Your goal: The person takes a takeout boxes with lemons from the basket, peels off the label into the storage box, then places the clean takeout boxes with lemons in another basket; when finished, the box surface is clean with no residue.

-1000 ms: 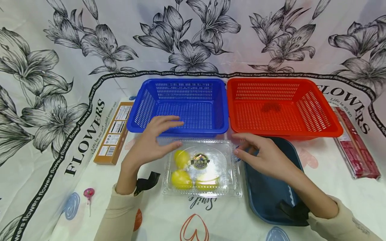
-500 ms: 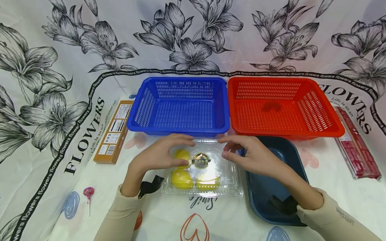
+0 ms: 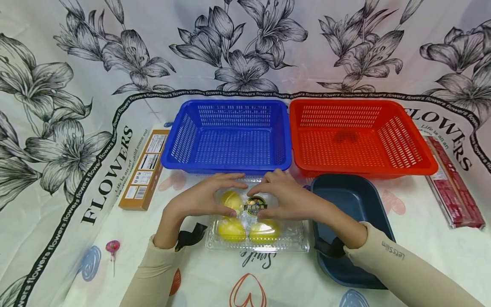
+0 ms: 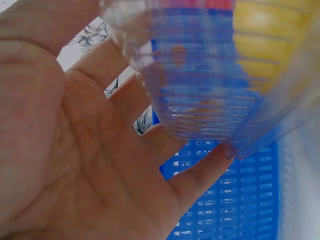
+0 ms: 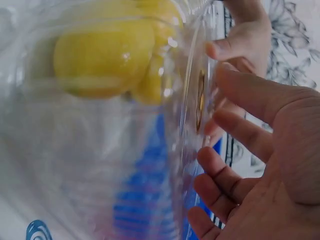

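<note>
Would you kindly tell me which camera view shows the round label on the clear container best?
The head view: the round label shows nearly face-on, with its lettering visible. The right wrist view catches it only edge-on, as a thin sliver; the left wrist view does not show it.

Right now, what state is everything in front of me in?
Clear box: lid down, yellow fruit inside
Blue basket: upright, open
Red basket: upright, open
Dark tray: upright, uncovered
Lollipop: lying down
Cardboard box: looks closed
Red packet: lying flat
</note>
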The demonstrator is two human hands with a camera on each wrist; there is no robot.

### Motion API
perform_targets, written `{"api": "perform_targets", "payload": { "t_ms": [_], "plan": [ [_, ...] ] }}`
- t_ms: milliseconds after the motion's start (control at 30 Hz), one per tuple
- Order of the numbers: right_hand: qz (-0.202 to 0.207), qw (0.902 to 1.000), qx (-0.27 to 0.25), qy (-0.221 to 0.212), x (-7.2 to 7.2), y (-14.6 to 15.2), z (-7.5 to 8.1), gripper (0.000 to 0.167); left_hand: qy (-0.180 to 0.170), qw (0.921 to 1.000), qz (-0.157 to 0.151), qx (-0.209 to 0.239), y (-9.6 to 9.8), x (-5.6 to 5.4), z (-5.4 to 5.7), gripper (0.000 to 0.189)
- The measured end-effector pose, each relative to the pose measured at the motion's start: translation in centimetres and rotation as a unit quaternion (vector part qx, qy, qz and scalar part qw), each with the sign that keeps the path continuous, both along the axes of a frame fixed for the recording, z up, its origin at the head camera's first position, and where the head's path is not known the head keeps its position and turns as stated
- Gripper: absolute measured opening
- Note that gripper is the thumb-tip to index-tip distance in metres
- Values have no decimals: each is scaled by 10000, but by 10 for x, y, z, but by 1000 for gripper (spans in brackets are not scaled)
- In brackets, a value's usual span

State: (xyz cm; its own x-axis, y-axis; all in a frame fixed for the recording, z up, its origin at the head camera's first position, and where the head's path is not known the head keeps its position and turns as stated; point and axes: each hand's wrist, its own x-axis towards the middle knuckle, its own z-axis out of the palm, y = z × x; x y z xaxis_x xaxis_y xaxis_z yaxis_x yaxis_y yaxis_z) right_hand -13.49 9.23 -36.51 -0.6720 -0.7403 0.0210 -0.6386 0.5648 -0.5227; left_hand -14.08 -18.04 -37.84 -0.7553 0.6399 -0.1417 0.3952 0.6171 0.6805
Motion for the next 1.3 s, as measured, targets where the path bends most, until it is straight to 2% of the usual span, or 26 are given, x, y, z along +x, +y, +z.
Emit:
{"api": "perform_targets", "payload": {
  "t_ms": [167,600,800,1100,1300],
  "plan": [
    [24,9988,475,123,-1,-8,0,49,-90,9999,38,74,-1,0,-2,67],
    [-102,9971,734,-174,-6,-16,5,39,-85,9999,29,96,-1,-1,-4,68],
    [-112,9992,268,-288,-3,-15,0,33,-137,9998,73,111,-1,0,-4,68],
    [191,9975,-657,-196,-2,-7,-6,22,-182,9995,45,236,0,-2,-5,67],
    [104,9926,-1087,-525,-4,-4,-11,12,-154,9995,28,277,-1,-1,-6,68]
  ]
}}
